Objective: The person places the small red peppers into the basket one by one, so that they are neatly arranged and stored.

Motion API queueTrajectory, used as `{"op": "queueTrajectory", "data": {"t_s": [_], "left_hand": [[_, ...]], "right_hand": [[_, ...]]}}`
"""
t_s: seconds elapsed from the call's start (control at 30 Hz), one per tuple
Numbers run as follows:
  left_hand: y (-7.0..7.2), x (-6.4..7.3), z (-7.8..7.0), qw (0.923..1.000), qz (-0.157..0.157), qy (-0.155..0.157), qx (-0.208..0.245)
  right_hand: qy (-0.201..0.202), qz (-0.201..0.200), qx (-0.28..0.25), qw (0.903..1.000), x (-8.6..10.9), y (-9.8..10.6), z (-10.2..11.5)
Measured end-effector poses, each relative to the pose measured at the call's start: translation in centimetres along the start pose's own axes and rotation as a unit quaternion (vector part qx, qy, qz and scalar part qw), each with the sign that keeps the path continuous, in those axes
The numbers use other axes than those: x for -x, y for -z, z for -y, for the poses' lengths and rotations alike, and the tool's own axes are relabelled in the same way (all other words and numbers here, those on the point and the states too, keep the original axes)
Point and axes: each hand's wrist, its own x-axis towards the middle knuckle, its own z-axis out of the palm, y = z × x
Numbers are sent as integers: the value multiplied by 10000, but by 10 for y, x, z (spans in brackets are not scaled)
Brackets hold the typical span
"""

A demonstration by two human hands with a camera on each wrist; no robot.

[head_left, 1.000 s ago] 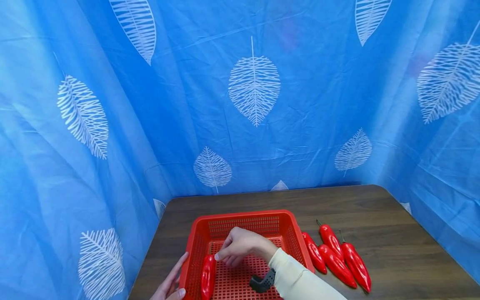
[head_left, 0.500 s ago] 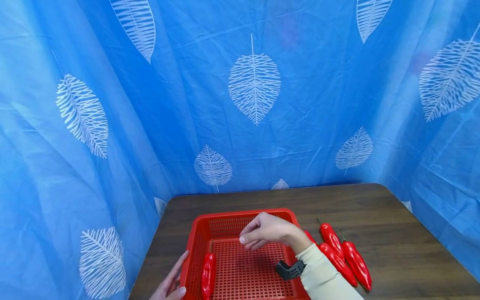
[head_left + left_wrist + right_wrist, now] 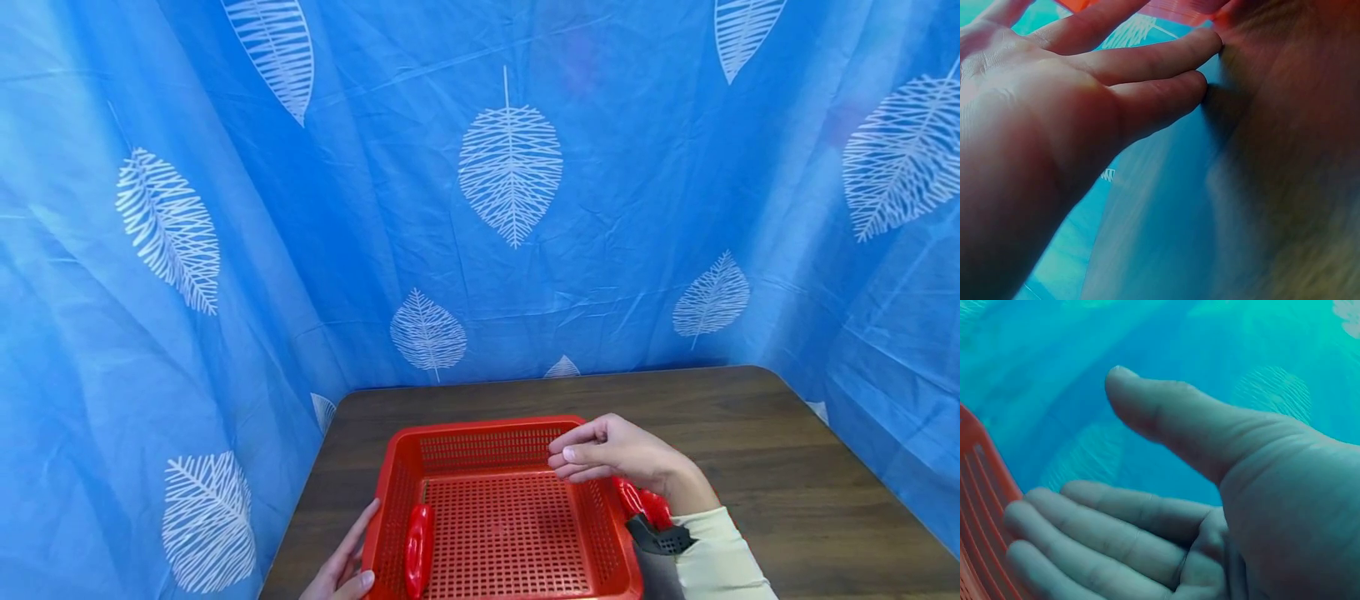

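A red plastic basket (image 3: 487, 427) with slotted walls stands on the table. Inside it, along the left wall, lies one glossy red pepper (image 3: 418, 550) with its stem toward the back. My left hand (image 3: 339, 577) touches the basket's left side, its fingers extended; the left wrist view shows those fingers (image 3: 1147, 62) straight. Over the basket's right rim hovers my right hand (image 3: 618, 450), holding nothing. Its thumb stands well apart from the gently bent fingers (image 3: 1116, 544) in the right wrist view. More red peppers (image 3: 655, 508) lie right of the basket, mostly hidden by my right hand and wrist.
The dark wood table (image 3: 795, 483) extends behind and to the right of the basket. A blue curtain (image 3: 615, 250) with white leaf prints hangs around its back and sides. A black wrist device (image 3: 660, 537) sits at my right cuff.
My right hand has left the pepper in the basket and moved right, up to the right rim, now covering the peppers on the table. My left hand stays at the basket's left side.
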Motion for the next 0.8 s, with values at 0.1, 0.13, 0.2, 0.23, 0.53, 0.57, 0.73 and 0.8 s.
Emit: {"op": "queueTrajectory", "data": {"t_s": [0.1, 0.13, 0.2, 0.23, 0.53, 0.57, 0.73, 0.8], "left_hand": [[-1, 1, 0, 10000, -1, -16, 32], [-2, 1, 0, 10000, -3, -21, 27], [-2, 1, 0, 10000, -22, -12, 38], [-3, 2, -1, 10000, -41, -7, 29], [-4, 3, 0, 9996, -283, 30, -24], [-4, 3, 0, 9997, -221, -24, -38], [-5, 5, 1, 9998, -131, -130, -25], [-6, 5, 1, 9998, -160, -135, 48]], "right_hand": [[102, -25, -132, 9999, 17, 15, -7], [134, -20, -166, 9998, 22, 20, -9], [176, -17, -259, 9995, 34, 30, -15], [200, -17, -317, 9993, 41, 35, -18], [131, -345, -818, 9960, 99, 88, -36], [98, -348, -875, 9955, 105, 94, -37], [24, -165, -1079, 9940, 125, 113, -42], [11, -138, -1079, 9941, 131, 118, -45]]}}
